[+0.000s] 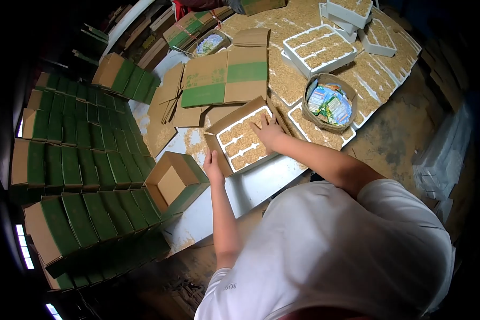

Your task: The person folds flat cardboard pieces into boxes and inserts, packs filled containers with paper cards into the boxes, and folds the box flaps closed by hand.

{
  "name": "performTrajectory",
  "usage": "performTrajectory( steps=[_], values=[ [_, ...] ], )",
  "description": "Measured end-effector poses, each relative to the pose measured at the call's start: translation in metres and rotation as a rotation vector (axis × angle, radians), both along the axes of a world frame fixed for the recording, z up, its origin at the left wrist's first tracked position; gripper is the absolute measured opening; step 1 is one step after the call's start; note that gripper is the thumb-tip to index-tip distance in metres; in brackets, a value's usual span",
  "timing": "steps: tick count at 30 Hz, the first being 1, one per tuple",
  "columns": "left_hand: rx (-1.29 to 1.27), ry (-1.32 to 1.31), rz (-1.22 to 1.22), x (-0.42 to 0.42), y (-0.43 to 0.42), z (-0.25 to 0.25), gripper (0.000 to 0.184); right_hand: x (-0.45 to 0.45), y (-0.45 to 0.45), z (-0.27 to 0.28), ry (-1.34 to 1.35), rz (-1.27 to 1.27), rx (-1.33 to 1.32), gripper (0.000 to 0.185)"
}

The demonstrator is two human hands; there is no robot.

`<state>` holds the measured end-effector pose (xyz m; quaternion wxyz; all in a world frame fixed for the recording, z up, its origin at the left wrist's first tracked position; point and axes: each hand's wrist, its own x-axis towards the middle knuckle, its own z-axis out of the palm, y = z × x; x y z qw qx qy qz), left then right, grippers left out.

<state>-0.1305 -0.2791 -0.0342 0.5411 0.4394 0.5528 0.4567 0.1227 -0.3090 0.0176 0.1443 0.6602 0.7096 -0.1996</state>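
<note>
Spreading the right hand (269, 133), fingers apart and unclenched, over the tan, shavings-like filler (242, 132) of a white foam tray (246, 164), nested inside an open cardboard carton (234, 115) on a white tabletop (257, 191); touching the filler near the tray's right end, grasping nothing there. Setting the left hand (214, 166) at the carton's left side, close to the near corner; cannot tell whether gripping the wall or only bracing it. Just left of that hand, coming to an open green-and-brown box (188, 191), tilted in view. Beyond the carton, reaching flattened green-and-brown cardboard (226, 77); to the right, a round brown basket (325, 126) of colourful packets (329, 102). Past the basket, running on to more filled foam trays (320, 50), some stacked, others side by side. Farther left, ending at long rows of green-fronted boxes (85, 160); far right, at a translucent bundle (440, 154) near the floor.
</note>
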Motion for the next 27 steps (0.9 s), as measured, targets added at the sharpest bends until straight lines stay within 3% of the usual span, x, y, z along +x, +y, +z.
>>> performTrajectory(
  steps=[3, 7, 9, 10, 12, 14, 17, 19, 21, 24, 27],
  values=[
    [-0.004, 0.016, 0.049, 0.006, -0.014, 0.009, 0.042, -0.008, -0.015, 0.024, 0.036, -0.005, 0.158, 0.109],
    [0.106, 0.251, -0.008, -0.002, -0.026, 0.008, 0.043, 0.041, -0.042, 0.056, 0.492, -0.065, 0.436, 0.043],
    [0.112, 0.365, -0.018, -0.008, -0.042, 0.013, 0.043, 0.091, -0.061, 0.05, 0.692, -0.253, 0.752, 0.022],
    [0.113, 0.411, 0.002, -0.009, -0.049, 0.017, 0.043, 0.117, -0.07, 0.045, 0.625, -0.327, 0.984, 0.016],
    [0.07, 0.446, 0.029, -0.011, -0.06, 0.028, 0.045, 0.185, -0.087, 0.039, 0.307, -0.436, 1.026, 0.021],
    [0.262, 0.866, 0.027, -0.005, -0.071, 0.036, 0.045, 0.22, -0.104, 0.042, 0.191, -0.539, 0.672, 0.032],
    [0.536, 1.326, -0.007, 0.048, -0.085, 0.084, 0.049, 0.227, -0.111, 0.047, 0.098, -0.488, 0.457, 0.041],
    [0.606, 1.212, -0.415, 0.071, -0.071, 0.086, 0.055, 0.232, -0.109, 0.027, 0.133, -0.46, 0.466, 0.05],
    [0.52, 1.15, -0.771, 0.103, -0.051, 0.068, 0.059, 0.227, -0.104, 0.017, 0.166, -0.467, 0.497, 0.06],
    [0.456, 1.394, -0.955, 0.147, -0.033, 0.045, 0.059, 0.231, -0.103, 0.012, 0.154, -0.526, 0.548, 0.075],
    [0.249, 1.506, -1.184, 0.167, -0.023, 0.048, 0.067, 0.234, -0.099, 0.01, 0.15, -0.502, 0.494, 0.07]
  ],
)
